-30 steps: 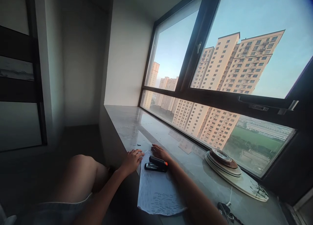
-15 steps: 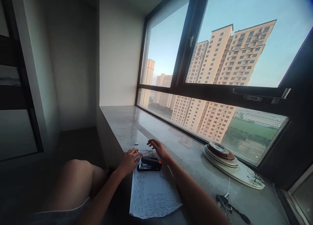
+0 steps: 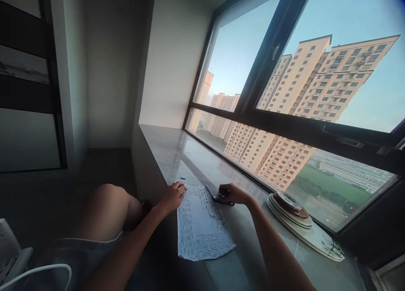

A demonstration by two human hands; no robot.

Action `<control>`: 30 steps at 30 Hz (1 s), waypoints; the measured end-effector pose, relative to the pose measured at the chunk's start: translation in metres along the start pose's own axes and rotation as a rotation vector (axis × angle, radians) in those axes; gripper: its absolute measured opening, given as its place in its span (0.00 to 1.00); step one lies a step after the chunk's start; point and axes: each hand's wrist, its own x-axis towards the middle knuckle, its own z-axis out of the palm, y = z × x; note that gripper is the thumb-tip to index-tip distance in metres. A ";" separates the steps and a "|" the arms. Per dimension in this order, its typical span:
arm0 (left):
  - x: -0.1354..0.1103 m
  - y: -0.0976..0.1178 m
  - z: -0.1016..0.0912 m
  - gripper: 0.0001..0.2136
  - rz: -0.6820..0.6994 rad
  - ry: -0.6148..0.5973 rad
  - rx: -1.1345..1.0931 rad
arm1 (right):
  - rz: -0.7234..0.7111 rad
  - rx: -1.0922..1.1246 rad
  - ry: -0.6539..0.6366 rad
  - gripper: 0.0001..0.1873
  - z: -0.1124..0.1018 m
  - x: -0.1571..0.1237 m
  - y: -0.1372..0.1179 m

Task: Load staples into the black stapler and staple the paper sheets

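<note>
While your L hand (image 3: 175, 196) lies on the far-left corner of the paper (image 3: 199, 223), fingers laid out over it and not gripping anything, your R hand (image 3: 233, 193) has its fingers clamped on the stapler (image 3: 225, 200), at the paper's R edge, toward the far end. Stapler's long axis runs approx L–R, nose pointing L at the sheet, i.e. across the paper's long axis, which runs from far end to you. R hand is the nearer one by far, right on the tool; L is across the sheet's width. Can't tell if the stapler's nose straddles the edge or just sits next to it, R fingers hide too much. Paper's on the sill (image 3: 171, 149), w/ stacked plates (image 3: 289, 210) well off to the R.
</note>
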 end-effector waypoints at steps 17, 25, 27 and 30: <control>0.004 0.002 0.002 0.11 -0.007 0.009 0.062 | 0.029 0.276 -0.593 0.18 -0.002 0.005 -0.017; 0.003 -0.001 -0.004 0.11 -0.013 -0.030 0.030 | 0.280 0.157 -0.604 0.22 -0.020 -0.010 0.007; 0.003 0.000 -0.005 0.11 -0.014 -0.038 0.027 | 0.341 0.090 -0.569 0.23 -0.026 -0.016 0.013; 0.001 0.002 -0.007 0.11 -0.015 -0.056 0.020 | 0.296 0.042 -0.540 0.23 -0.029 -0.019 0.015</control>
